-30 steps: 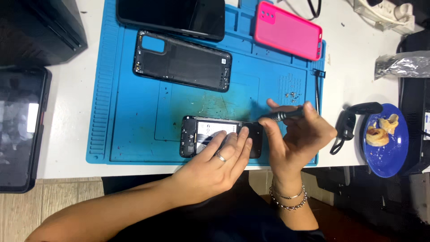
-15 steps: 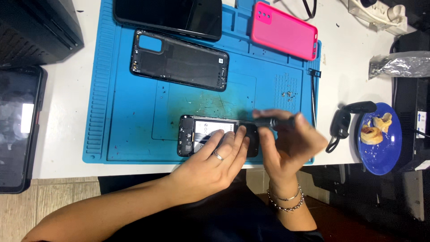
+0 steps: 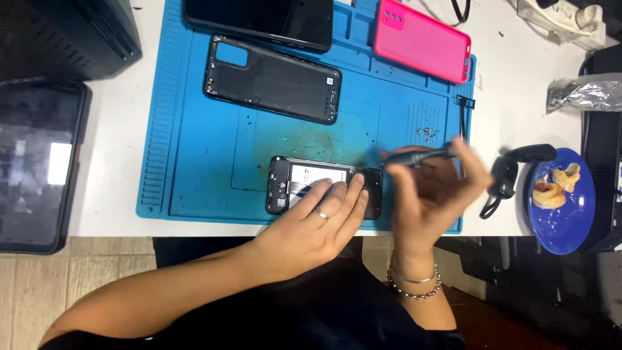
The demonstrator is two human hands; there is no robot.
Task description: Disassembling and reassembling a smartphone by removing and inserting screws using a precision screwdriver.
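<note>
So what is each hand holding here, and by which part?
The right hand grips a dark screwdriver around its handle. The left hand holds nothing; its fingers press flat on the opened phone.

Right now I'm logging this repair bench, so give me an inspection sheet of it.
Surface: blue mat on a white table.
Job's things: opened phone; dark tool.
Clutter: back cover, black phone, pink case, blue plate with scraps.
Hands: left hand presses the opened phone; right hand, blurred, holds the tool.
Cables: power strip, top right.
Surroundings: tablet at left.
</note>
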